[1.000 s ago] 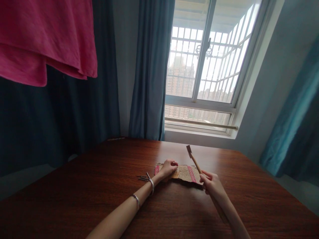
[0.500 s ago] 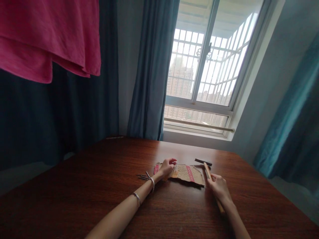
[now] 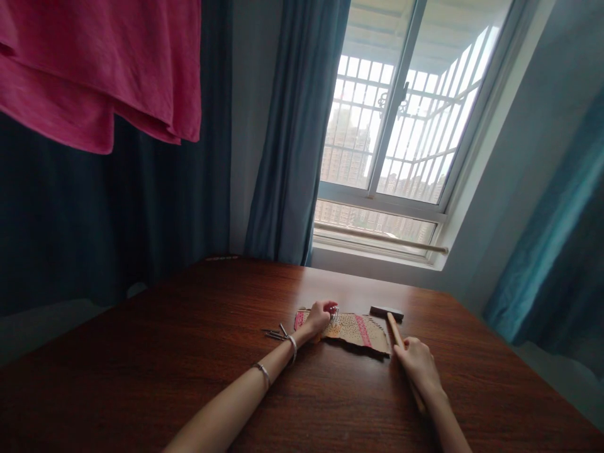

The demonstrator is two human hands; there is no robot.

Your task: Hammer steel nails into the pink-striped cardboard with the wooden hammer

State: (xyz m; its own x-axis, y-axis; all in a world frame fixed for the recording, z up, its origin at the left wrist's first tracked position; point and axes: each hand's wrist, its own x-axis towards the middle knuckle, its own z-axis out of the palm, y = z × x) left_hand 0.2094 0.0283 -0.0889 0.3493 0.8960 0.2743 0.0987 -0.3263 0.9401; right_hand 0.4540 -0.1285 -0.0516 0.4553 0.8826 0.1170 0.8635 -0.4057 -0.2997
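My right hand (image 3: 418,362) is closed round the wooden handle of a hammer (image 3: 395,330). The dark hammer head lies low, close to the tabletop, just beyond the right end of a flat tan piece (image 3: 349,328). That piece has a ragged near edge, pink bands and many small dark holes or dots. At its left part my left hand (image 3: 321,316) rests with fingers pinched together. Thin silvery prongs (image 3: 336,313) stand upright at the fingertips; their lower ends are too small to make out. Several dark slim metal rods (image 3: 277,333) lie beside my left wrist.
The brown wooden table (image 3: 226,390) extends all round the work. Behind it are a barred window (image 3: 372,195) and blue curtains (image 3: 283,157). A pink cloth (image 3: 155,82) hangs at upper left, above table height.
The hammer head has sunk a little toward the tabletop. My left hand keeps its place on the tan piece, and the whole view has shifted slightly.
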